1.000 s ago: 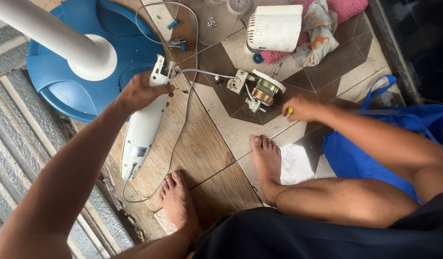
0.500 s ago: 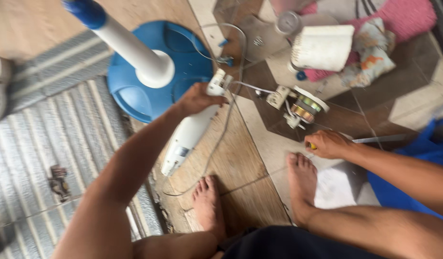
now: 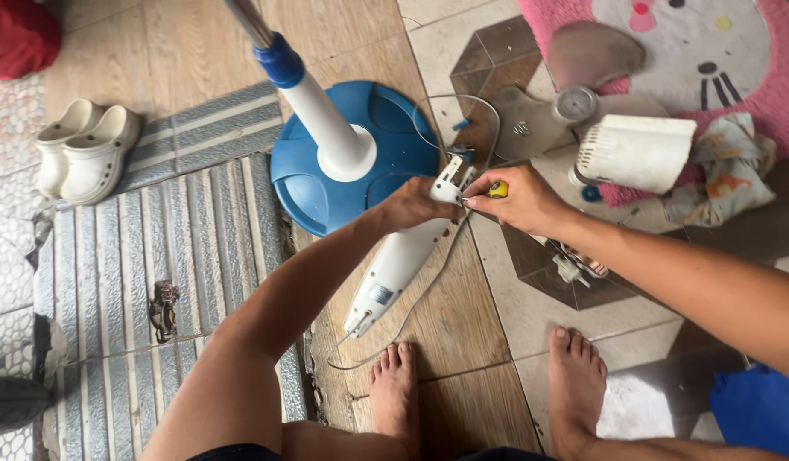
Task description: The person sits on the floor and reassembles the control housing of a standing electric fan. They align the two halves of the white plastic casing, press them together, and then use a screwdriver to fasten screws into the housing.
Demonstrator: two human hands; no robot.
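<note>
White fan housing [image 3: 400,260], long & tapered, lies on the tiled floor [image 3: 463,324] just beside the blue fan base [image 3: 386,145], narrow end toward the feet, w/ a thin grey cord [image 3: 429,290] running alongside. Left hand [image 3: 412,205] closed round its upper end. Right hand [image 3: 514,198] curled tight on a yellow-handled screwdriver [image 3: 496,189], tip at the housing top.

white clogs [image 3: 85,152] on striped mat [image 3: 172,256] | pink rug [image 3: 736,51] w/ cloth [image 3: 723,175] | blue bag [image 3: 757,410] btm-right
</note>
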